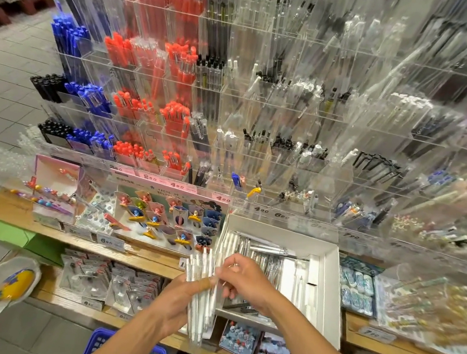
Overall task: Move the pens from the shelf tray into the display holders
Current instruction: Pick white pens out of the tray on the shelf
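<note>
White pens [200, 286] bundled in left hand [176, 300], fingers curled round; right hand [247, 282] pinching bundle top; white tray [327, 287] partly hidden behind.

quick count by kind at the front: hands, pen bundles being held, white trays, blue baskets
hands: 2, left hand and right hand
bundle of pens, held: 1
white tray: 1
blue basket: 1
total: 5

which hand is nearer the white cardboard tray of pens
Right. The right hand hovers over the white cardboard tray; the left hand grips a bundle of white pens beside it.
</note>
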